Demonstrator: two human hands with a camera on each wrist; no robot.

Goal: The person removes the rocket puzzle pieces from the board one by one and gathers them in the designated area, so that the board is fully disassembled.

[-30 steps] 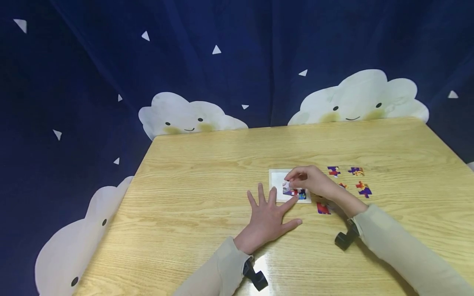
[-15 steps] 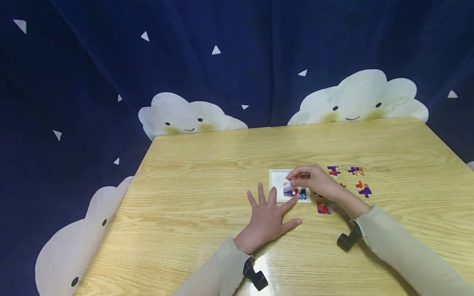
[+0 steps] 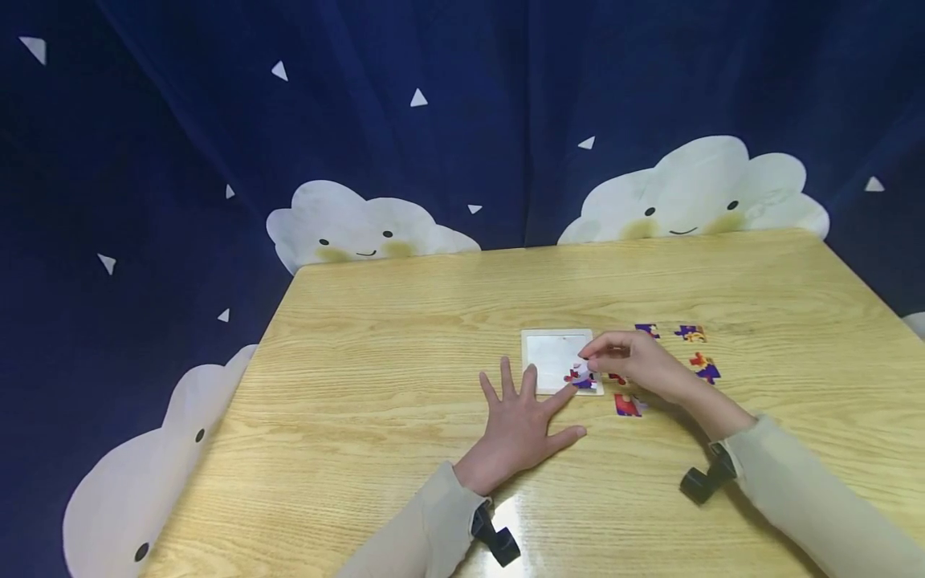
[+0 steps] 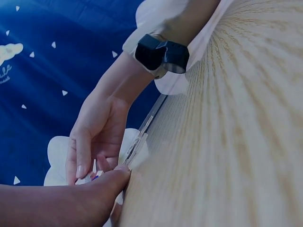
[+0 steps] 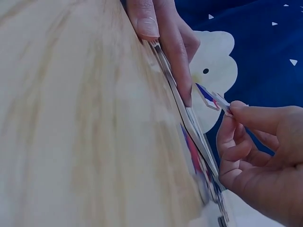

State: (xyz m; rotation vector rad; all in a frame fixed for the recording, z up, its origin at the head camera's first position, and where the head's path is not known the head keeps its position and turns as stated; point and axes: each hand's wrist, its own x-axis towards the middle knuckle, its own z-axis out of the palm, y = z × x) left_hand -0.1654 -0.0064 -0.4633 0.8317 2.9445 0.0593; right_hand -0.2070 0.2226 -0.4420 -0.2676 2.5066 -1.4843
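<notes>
A white square puzzle tray [image 3: 552,353] with a raised rim lies on the wooden table. My left hand [image 3: 517,433] is spread flat, its fingertips resting at the tray's near edge. Over the tray's near right corner, my right hand [image 3: 646,368] pinches a jigsaw piece [image 5: 210,98] between thumb and fingers. In the right wrist view that piece is tilted and raised off the tray, with purple, red and white printing. The spot beneath it is partly hidden by the piece and my left finger. In the left wrist view, my thumb covers most of the tray.
Several loose jigsaw pieces lie right of the tray: a red and purple one [image 3: 628,405] near my right wrist, an orange and purple one [image 3: 705,368], and others behind. My right hand partly covers some. A blue cloud-print curtain [image 3: 462,120] hangs behind the table [image 3: 405,321].
My right hand has lifted the piece and carried it rightward from the tray's middle to its near right corner. My left hand has stayed in place.
</notes>
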